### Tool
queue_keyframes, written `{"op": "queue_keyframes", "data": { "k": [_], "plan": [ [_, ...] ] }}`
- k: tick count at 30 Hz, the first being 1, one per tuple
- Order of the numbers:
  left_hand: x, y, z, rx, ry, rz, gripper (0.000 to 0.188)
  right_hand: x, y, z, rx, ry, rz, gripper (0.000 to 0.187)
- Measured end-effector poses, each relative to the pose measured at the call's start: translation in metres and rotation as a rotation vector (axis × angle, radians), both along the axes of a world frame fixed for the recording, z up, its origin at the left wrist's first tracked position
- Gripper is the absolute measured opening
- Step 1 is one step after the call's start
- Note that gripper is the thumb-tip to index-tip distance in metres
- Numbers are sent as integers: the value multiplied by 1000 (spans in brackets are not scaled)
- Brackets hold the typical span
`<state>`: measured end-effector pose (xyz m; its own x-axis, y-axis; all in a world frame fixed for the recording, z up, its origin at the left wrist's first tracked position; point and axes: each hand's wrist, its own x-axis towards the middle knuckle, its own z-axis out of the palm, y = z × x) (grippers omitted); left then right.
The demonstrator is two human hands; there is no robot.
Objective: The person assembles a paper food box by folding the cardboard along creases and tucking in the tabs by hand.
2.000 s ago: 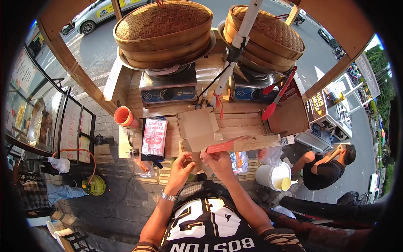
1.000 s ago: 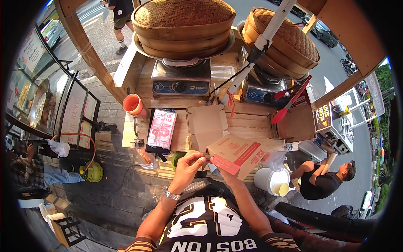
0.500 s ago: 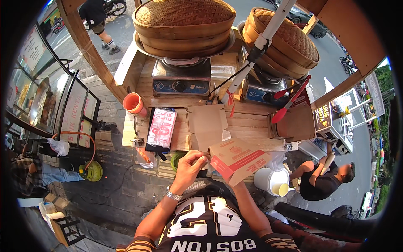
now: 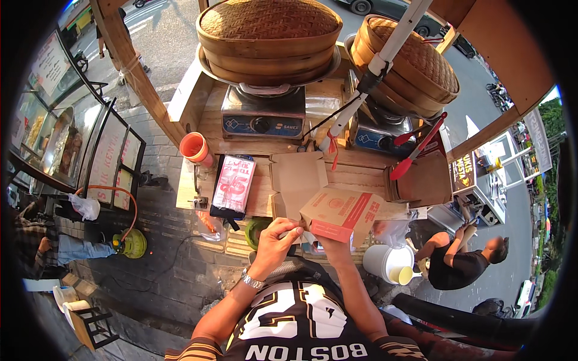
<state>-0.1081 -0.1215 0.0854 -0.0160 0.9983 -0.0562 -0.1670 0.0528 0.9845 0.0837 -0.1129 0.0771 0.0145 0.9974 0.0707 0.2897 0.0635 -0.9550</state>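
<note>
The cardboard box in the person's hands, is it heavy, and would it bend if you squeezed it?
Probably light: the cardboard box looks thin and is held up at its edges by the left hand and right hand. It would likely bend or crumple if squeezed, since it is folded from flat card with loose flaps.

Black-and-white jersey, striped sleeves, silver wristwatch [image 4: 251, 281].
</note>
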Motion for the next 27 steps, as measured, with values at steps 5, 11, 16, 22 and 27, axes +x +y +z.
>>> {"op": "queue_keyframes", "data": {
  "k": [5,11,16,22,27],
  "plan": [
    [-4,-4,2,33,64,-45,15,3,-3,0,21,247,149,32],
    [2,-3,2,-5,28,-56,14,25,-1,-24,-96,46,316,39],
    [-2,-1,2,48,-32,-43,11,41,0,-83,-920,1585,29,39],
    [-5,3,10,67,48,-125,14,45,-11,-86,-444,858,429,52],
    [-2,-2,18,128,318,-161,15,36,-5,-71,-119,71,425,44]
  ]
}}
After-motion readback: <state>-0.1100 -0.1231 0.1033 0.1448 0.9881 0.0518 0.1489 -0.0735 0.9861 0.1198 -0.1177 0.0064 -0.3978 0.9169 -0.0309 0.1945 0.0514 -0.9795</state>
